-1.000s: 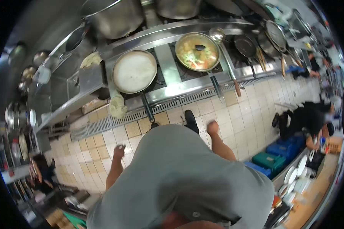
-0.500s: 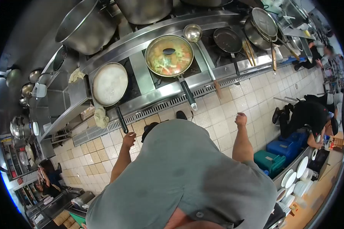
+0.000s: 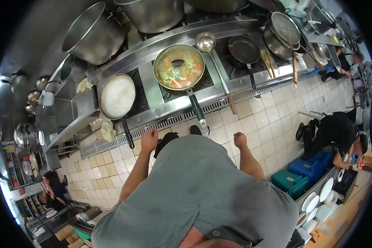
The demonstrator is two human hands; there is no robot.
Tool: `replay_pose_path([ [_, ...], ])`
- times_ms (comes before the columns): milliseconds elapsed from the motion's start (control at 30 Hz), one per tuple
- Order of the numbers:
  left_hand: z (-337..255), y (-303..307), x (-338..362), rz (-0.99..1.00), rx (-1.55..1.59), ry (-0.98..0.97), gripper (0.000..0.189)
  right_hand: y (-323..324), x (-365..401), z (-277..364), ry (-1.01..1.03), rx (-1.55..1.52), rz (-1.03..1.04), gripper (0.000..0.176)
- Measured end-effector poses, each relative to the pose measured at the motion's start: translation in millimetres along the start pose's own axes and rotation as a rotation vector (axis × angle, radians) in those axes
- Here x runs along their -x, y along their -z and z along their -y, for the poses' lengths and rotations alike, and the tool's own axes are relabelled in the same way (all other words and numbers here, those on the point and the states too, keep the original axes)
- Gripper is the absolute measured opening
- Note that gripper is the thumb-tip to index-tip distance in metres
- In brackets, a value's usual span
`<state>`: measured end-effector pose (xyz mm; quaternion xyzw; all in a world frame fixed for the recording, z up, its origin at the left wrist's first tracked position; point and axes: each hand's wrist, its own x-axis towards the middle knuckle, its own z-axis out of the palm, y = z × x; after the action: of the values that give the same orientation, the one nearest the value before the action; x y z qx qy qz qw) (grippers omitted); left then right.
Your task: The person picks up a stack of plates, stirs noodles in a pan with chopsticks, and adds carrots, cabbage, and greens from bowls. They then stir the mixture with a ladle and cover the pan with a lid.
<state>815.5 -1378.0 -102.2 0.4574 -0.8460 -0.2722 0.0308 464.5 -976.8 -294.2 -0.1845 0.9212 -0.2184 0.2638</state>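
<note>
My left hand [image 3: 149, 140] is loosely closed in the air, a little right of the black handle of a frying pan [image 3: 117, 96] filled with something white. It does not touch the handle, and I see nothing in it. My right hand [image 3: 240, 140] has its fingers curled in and appears bare, over the floor in front of the stove. Between and beyond my hands, a pan under a glass lid [image 3: 179, 72] holds chopped vegetables, with its handle pointing at me. A long ladle [image 3: 206, 41] with a wooden grip lies to the right of that pan.
Large steel pots [image 3: 94, 35] stand behind the burners. Further right are a small black pan [image 3: 244, 49] and a sieve [image 3: 285, 27] on a pot. A cloth [image 3: 108, 131] hangs at the front. Bins [image 3: 289, 183] and a bending co-worker [image 3: 335, 134] are at right.
My left hand has moved forward and to the right, beside the pan handle. My right hand has come inward to the left and slightly down. The pans stay put as the view shifts slightly.
</note>
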Motion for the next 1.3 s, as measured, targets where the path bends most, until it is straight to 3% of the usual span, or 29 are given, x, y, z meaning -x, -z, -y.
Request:
replay_pose_path([
  [33, -48.0, 24.5, -22.1, -0.092, 0.202, -0.107, 0.023, -0.7, -1.7, -23.4, -0.027, 0.022, -0.029, 0.017],
  [67, -68.7, 30.2, -56.1, -0.087, 0.202, -0.179, 0.021, -3.1, -6.0, -51.1, -0.042, 0.046, -0.074, 0.016],
  [100, -97.4, 38.1, -89.0, -0.128, 0.218, -0.368, 0.026, 7.0, -4.7, -59.6, -0.117, 0.127, -0.077, 0.017],
  [133, -150.0, 66.5, -108.7, -0.012, 0.191, -0.388, 0.033, -4.7, -17.6, -97.5, -0.148, 0.213, -0.087, 0.019],
  [167, -166.8, 62.1, -147.1, -0.020, 0.143, -0.487, 0.039, -61.9, -53.0, -209.6, 0.131, 0.421, -0.188, 0.020],
  [200, -185.4, 57.8, -178.9, -0.068, 0.101, -0.578, 0.040, -61.2, -56.7, -218.1, -0.191, -0.162, -0.194, 0.020],
  [233, -200.5, 54.7, -204.3, -0.116, 0.061, -0.669, 0.042, -50.5, -51.9, -217.8, -0.249, -0.301, -0.252, 0.020],
  [267, -211.0, 52.8, -224.2, -0.108, 0.058, -0.685, 0.042, -35.3, -42.3, -207.1, -0.249, -0.305, -0.290, 0.021],
  [300, -221.2, 49.6, -240.8, -0.078, -0.152, -0.679, 0.041, -17.8, -28.7, -191.5, -0.249, -0.306, -0.328, 0.022],
  [333, -230.0, 44.9, -252.6, -0.050, -0.359, -0.668, 0.041, 1.0, -11.1, -164.9, -0.310, -0.455, -0.329, 0.021],
  [400, -229.0, 28.3, -276.9, -0.025, -0.419, -0.646, 0.041, 39.7, 26.1, -109.5, -0.438, -0.753, -0.361, 0.019],
  [433, -227.2, 23.1, -287.7, -0.005, -0.481, -0.605, 0.040, 58.8, 41.5, -79.4, -0.446, -0.762, -0.375, 0.019],
  [500, -226.1, 19.7, -299.2, 0.022, -0.481, -0.589, 0.041, 82.7, 68.7, -38.7, -0.639, -1.283, -0.453, 0.015],
  [667, -230.6, 33.2, -304.1, 0.139, -0.512, -0.569, 0.043, 111.9, 63.8, -22.9, -0.548, -1.436, -0.610, 0.010],
  [733, -208.1, 35.8, -312.4, 0.023, -0.175, -0.687, 0.044, 136.3, 57.3, -13.6, -0.444, -1.387, -0.727, 0.014],
  [767, -202.6, 45.6, -317.5, 0.029, -0.177, -0.681, 0.044, 159.0, 52.5, -2.0, -0.399, -1.326, -0.777, 0.016],
  [833, -199.1, 80.9, -319.1, -0.058, 0.129, -0.682, 0.040, 194.3, 37.6, 8.4, -0.220, -1.318, -0.843, 0.015],
  [900, -205.7, 121.6, -300.3, -0.021, 0.561, -0.550, 0.035, 231.3, 18.4, 28.1, -0.085, -1.371, -0.916, 0.017],
  [967, -190.4, 155.8, -284.1, -0.156, 0.632, -0.434, 0.032, 270.9, 14.4, 78.8, -0.010, -1.356, -0.930, 0.016],
  [1000, -181.7, 167.9, -272.1, -0.144, 0.869, -0.412, 0.035, 285.2, 12.3, 109.5, 0.069, -1.348, -0.960, 0.016],
  [1100, -140.9, 192.7, -237.1, -0.170, 1.322, -0.301, 0.042, 300.7, 0.4, 187.1, 0.189, -1.301, -0.929, 0.019],
  [1133, -128.6, 194.7, -225.7, -0.166, 1.398, -0.364, 0.044, 297.6, -4.9, 213.2, 0.240, -1.298, -0.899, 0.019],
  [1233, -111.3, 198.4, -182.6, -0.207, 1.662, -0.287, 0.044, 269.2, -18.5, 299.9, 0.356, -1.214, -0.802, 0.018],
  [1300, -86.0, 192.6, -173.1, -0.235, 1.671, -0.255, 0.045, 239.3, -28.9, 355.4, 0.486, -1.268, -0.599, 0.019],
])
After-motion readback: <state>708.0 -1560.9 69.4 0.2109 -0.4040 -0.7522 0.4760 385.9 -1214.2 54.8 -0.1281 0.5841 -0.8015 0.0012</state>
